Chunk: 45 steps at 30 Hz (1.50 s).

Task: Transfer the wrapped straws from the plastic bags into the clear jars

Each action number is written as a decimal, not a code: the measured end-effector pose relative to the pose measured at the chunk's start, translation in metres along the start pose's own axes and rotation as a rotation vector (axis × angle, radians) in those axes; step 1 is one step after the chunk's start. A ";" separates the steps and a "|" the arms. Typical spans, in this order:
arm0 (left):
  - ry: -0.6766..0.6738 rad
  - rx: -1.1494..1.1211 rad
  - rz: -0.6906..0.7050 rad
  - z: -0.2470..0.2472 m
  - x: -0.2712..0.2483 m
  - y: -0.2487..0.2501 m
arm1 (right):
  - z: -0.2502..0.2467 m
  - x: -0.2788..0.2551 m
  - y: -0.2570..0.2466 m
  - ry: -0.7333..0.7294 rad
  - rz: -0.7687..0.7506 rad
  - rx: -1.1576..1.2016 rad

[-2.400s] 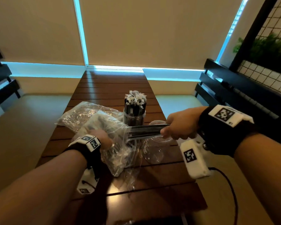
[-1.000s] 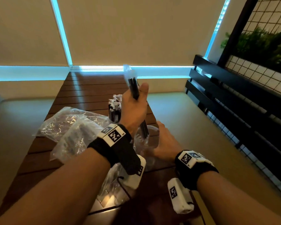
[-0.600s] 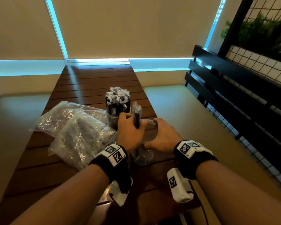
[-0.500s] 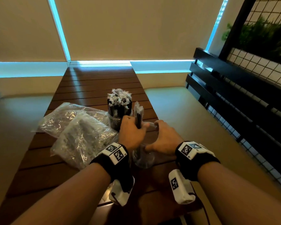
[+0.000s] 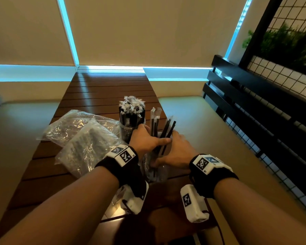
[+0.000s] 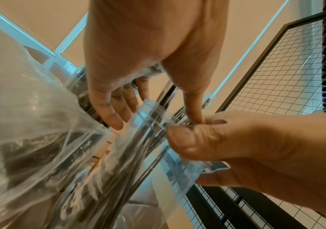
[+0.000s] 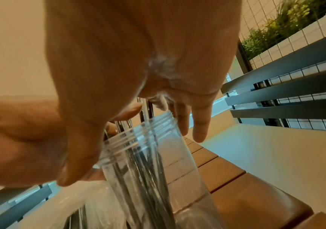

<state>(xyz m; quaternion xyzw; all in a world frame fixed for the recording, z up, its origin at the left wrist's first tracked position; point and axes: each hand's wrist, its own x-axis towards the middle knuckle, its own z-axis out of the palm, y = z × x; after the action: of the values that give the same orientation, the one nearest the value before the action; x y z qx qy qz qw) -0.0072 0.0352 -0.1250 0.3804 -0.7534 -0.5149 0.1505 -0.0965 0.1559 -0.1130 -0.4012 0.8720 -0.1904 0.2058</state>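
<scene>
A clear jar stands near the table's right edge with several wrapped black straws in it, their tops fanned apart. My left hand is at the jar's mouth, its straight fingers and thumb lying loosely on either side of the straws. My right hand grips the jar's rim, thumb on the near side and fingers over the far side. A second jar, packed full of wrapped straws, stands just behind. Two plastic bags of straws lie to the left.
The brown slatted table runs away from me; its right edge is close beside the jar. A dark slatted bench and a wire grid with plants stand at the right. Crumpled plastic lies under my left wrist.
My left hand brought the bundle of straws down from above into the jar. The straws now stand in it and have spread apart. My right hand stayed on the jar.
</scene>
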 end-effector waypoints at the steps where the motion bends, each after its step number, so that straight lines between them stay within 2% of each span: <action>1: 0.003 0.028 0.005 -0.002 -0.001 0.002 | -0.001 -0.001 -0.001 -0.018 0.007 0.021; 5: 0.018 0.162 -0.020 -0.012 -0.005 0.004 | -0.011 -0.008 -0.010 -0.038 0.031 0.024; 10: -0.104 0.169 -0.087 -0.032 -0.011 0.009 | -0.029 -0.021 -0.022 -0.182 0.058 -0.321; 14: -0.206 0.140 -0.103 -0.047 -0.014 0.014 | -0.029 -0.020 -0.028 -0.036 0.112 -0.393; 17: -0.309 0.282 -0.095 -0.062 -0.015 0.012 | -0.034 -0.022 -0.037 0.029 0.091 -0.377; 19: -0.260 0.381 -0.073 -0.073 -0.016 0.007 | -0.037 -0.025 -0.048 0.108 0.062 -0.393; 21: -0.177 0.523 0.005 -0.082 -0.020 0.005 | -0.039 -0.029 -0.062 0.176 -0.047 -0.432; 22: -0.153 0.625 0.037 -0.086 -0.025 0.004 | -0.036 -0.030 -0.070 0.147 -0.108 -0.417; 26: -0.206 1.014 -0.010 -0.086 -0.043 -0.021 | 0.000 -0.031 -0.094 -0.190 -0.284 -0.436; 28: -0.102 1.109 -0.011 -0.079 -0.050 -0.042 | 0.024 -0.026 -0.096 -0.255 -0.327 -0.475; 30: -0.036 1.047 0.005 -0.073 -0.052 -0.063 | 0.046 -0.022 -0.095 -0.269 -0.341 -0.496; 32: -0.033 0.909 -0.005 -0.076 -0.051 -0.075 | 0.066 -0.017 -0.091 -0.295 -0.359 -0.492; 35: -0.008 0.717 0.014 -0.096 -0.048 -0.079 | 0.087 -0.008 -0.086 -0.278 -0.357 -0.384; 41: -0.126 0.487 0.031 -0.132 -0.052 -0.078 | 0.120 0.006 -0.097 0.004 -0.321 -0.073; 43: -0.140 0.424 0.007 -0.136 -0.053 -0.085 | 0.129 0.014 -0.102 -0.048 -0.258 -0.069; 45: -0.036 0.397 -0.038 -0.140 -0.050 -0.093 | 0.138 0.021 -0.106 -0.130 -0.201 -0.099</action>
<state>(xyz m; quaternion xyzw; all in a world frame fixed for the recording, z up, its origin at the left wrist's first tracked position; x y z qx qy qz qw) 0.1518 -0.0374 -0.1396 0.4075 -0.8353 -0.3658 0.0492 0.0272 0.0522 -0.1815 -0.5076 0.8207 -0.1405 0.2217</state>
